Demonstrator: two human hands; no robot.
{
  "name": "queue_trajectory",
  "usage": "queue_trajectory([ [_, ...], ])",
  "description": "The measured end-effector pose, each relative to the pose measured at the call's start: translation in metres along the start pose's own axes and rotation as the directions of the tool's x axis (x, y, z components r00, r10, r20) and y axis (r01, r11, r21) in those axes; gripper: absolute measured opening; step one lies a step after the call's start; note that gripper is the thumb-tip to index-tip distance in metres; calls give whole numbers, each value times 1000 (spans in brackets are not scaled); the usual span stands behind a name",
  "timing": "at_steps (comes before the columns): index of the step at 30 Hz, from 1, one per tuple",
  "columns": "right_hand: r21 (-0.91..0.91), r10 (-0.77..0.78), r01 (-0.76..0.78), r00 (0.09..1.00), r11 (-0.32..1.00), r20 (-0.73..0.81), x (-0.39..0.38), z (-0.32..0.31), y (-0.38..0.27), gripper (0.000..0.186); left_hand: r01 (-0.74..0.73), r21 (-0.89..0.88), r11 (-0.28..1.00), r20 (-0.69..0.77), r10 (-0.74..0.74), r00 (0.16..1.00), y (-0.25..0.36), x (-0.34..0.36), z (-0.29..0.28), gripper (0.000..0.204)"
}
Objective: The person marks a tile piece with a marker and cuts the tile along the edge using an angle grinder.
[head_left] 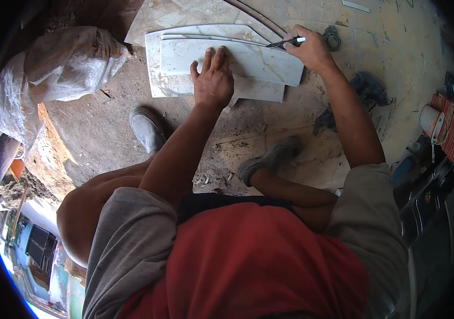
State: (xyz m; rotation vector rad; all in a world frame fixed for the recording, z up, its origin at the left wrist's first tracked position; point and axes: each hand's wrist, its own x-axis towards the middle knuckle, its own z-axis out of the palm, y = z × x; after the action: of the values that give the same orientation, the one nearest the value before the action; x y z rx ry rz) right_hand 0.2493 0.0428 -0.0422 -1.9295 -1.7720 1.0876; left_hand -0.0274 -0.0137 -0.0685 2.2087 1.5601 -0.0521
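Note:
My left hand (213, 80) lies on a pale, veined tile piece (259, 63), its fingers stretched out and pressing on the surface. Beneath that piece are more white tile pieces (155, 87), stacked unevenly on the ground. My right hand (312, 49) grips a slim black pointed tool with a white end (279, 44). Its tip points left and rests at or just above the piece's far edge; contact is hard to tell. Whether the tool is a marker or a cutter cannot be made out.
A whitish woven sack (73, 64) slumps at the left. Right of the tiles lie a dark round object (332, 38) and a dark crumpled cloth (368, 87). Farther right stand a ribbed red object (453, 127) and a pale cup-like container (429, 119). My shoes (148, 129) flank the near ground.

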Motion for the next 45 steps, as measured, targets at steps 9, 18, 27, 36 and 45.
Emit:
queue_trajectory([
  [9,-140,13,-16,1000,990,-19,-30,-53,63,22,11,20,1000,-26,-11,1000,1,0,-2,54],
  [18,-179,256,-262,965,948,-55,-61,-97,64,19,8,39,999,-44,-6,999,-2,-1,-5,45],
  [27,238,-14,11,1000,971,10,-62,-42,-31,13,-174,-354,919,-267,79,960,-55,78,-64,23],
  [36,314,-270,267,962,911,-34,-55,100,-133,14,-317,-97,943,299,332,895,-121,78,-230,25],
  [45,150,-364,402,903,903,-229,-36,195,-175,18,-271,-74,960,42,275,961,-187,78,-118,36],
])
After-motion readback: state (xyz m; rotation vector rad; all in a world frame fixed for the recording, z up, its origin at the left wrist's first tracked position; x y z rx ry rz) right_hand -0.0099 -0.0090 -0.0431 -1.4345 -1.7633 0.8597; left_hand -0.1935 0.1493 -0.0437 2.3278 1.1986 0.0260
